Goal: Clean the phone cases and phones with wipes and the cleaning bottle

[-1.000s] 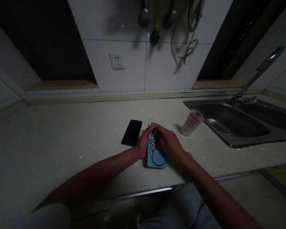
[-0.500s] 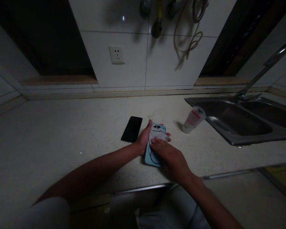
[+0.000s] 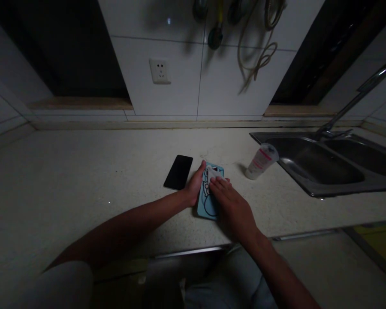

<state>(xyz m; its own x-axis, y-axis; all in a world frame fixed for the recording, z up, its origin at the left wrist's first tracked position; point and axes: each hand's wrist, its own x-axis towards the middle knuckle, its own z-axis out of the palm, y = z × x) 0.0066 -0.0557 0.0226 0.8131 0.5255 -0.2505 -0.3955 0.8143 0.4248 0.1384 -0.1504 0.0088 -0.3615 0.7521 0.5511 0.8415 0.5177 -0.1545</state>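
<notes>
A light blue phone case (image 3: 206, 209) with a black-and-white cartoon print is held just above the counter near its front edge. My left hand (image 3: 194, 188) grips it along the left side, thumb on the near long edge and fingertips showing past the right side. Pressed on the case's upper part is a white tissue (image 3: 214, 172), held under the fingers of my right hand (image 3: 233, 204). The right palm covers part of the case's right side. A black phone (image 3: 179, 171) lies flat on the counter, just left of my left hand.
On the speckled white counter (image 3: 83, 171), a clear plastic cup (image 3: 260, 162) with pink print stands to the right. Farther right is a steel double sink (image 3: 318, 191) with a tall faucet (image 3: 350, 103). The tiled wall behind carries a socket (image 3: 160, 71) and hanging hoses (image 3: 260, 60).
My right hand has slid the tissue toward the upper right of the case, and the tissue looks more bunched. More of the cartoon print shows. My left hand keeps its grip.
</notes>
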